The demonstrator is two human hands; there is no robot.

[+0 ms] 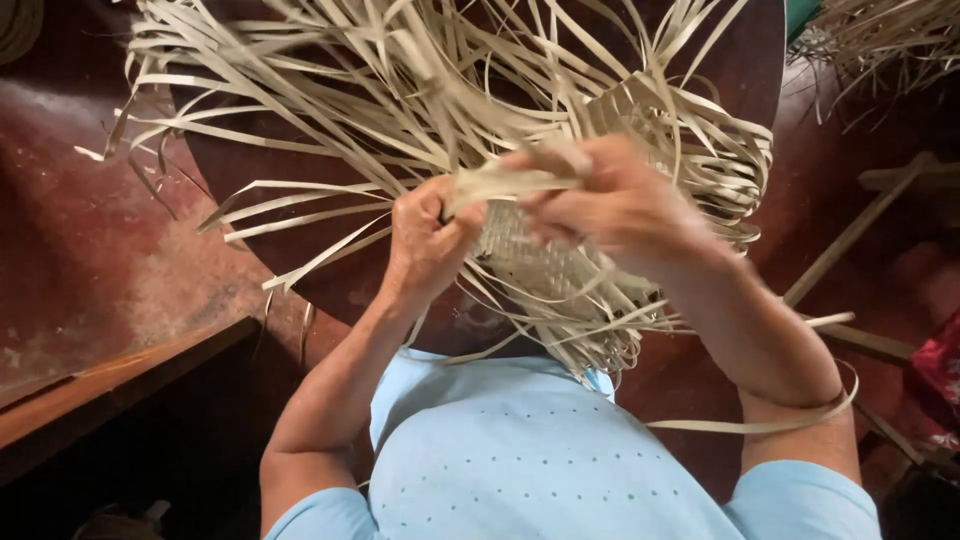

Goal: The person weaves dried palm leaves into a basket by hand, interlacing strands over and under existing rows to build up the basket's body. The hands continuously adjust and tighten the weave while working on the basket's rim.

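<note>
My left hand (pixel 428 240) is closed around a bunch of strips (pixel 505 183) just left of the mat (pixel 530 258). My right hand (pixel 620 205) is blurred; it seems to pinch the same strips just above the mat, though I cannot tell its grip for sure. The mat sits over the dark round surface (pixel 300 150), near my chest. Only a small patch looks woven. Most strips fan out loose beyond the mat, so I judge much weaving is left.
</note>
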